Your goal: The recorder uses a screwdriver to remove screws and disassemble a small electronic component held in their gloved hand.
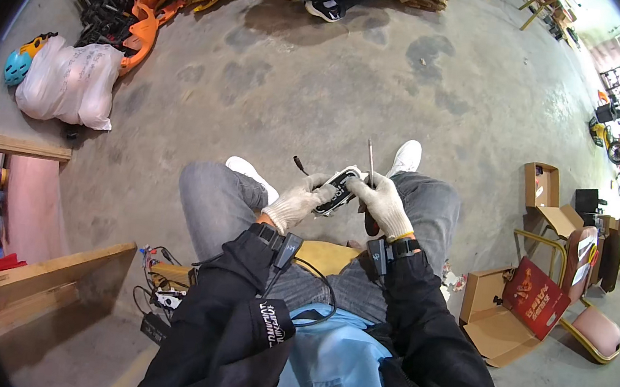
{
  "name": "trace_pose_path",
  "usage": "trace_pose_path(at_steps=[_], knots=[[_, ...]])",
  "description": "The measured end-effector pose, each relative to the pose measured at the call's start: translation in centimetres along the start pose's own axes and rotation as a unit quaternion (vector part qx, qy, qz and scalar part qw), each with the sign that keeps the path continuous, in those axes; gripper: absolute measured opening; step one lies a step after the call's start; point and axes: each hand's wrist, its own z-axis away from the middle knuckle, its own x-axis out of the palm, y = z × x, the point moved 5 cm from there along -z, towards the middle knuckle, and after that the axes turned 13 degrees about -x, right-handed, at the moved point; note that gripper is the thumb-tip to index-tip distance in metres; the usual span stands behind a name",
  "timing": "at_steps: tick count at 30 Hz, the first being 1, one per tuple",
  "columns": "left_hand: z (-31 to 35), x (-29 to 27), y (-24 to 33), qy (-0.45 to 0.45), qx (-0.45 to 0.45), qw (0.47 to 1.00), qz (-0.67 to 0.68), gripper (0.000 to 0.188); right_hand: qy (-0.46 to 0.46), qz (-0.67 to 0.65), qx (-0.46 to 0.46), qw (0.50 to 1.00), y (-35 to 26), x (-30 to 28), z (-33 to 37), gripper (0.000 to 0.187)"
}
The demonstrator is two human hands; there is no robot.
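Between my gloved hands, over my lap, is a small black-and-white oblong device (339, 190) with a dark face, tilted up to the right. My left hand (295, 201), in a white knit glove, grips its left end with the thumb on the face. A black cable end (299, 165) sticks out beyond the left fingers. My right hand (384, 203), gloved too, touches the device's right end with its fingertips. It also holds a screwdriver (370, 158), whose metal shaft points away from me; a dark handle shows partly below the fingers.
At the left are a wooden-edged bench (56, 272) and a wired assembly (165, 292). A white plastic bag (70, 82) and orange plastic parts (141, 37) lie far left. Open cardboard boxes (488, 294) and a tipped chair (594, 333) stand right. Another person's shoe (325, 11) shows ahead.
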Motion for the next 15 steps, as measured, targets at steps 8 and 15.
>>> trace_pose_path(at_steps=[8,15], knots=[[0.1,0.1,0.4,-0.024,0.01,0.999,-0.037,0.06,0.095,-0.139,0.012,0.986,2.1,-1.2,-0.2,0.033],[0.3,0.3,0.4,-0.035,0.021,0.999,-0.021,0.05,0.101,-0.18,0.004,0.978,1.5,-0.8,0.3,0.032]])
